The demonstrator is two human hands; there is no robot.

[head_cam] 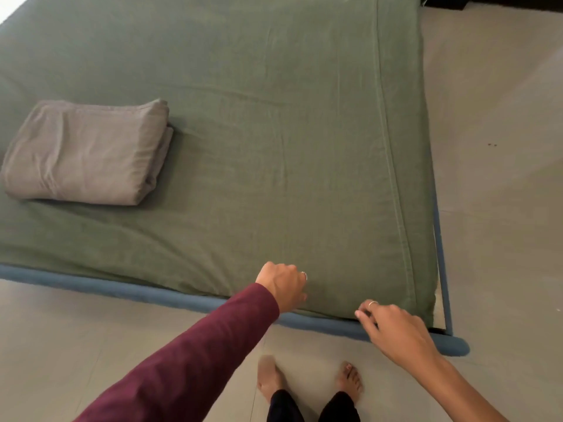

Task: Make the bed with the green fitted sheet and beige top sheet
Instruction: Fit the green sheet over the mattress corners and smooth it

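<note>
Both hands reach down to the near edge of the bed, well apart from each other. Our left hand (285, 284), in a maroon sleeve (182, 360), has its fingers curled under at the edge of the green fitted sheet (259, 132); we cannot tell whether they pinch the fabric or only press on it. Our right hand (393, 327), bare-armed, hovers near the bed's corner with its fingers loosely bent, over the blue bed frame (122, 289); it holds nothing we can see. We count one green sheet, spread flat over the mattress with a few light creases, and one beige top sheet (88, 152), folded into a thick rectangle, lying on the left part of the bed, well apart from both hands. Two bare feet (350, 380) stand on the pale floor (502, 208) below.
</note>
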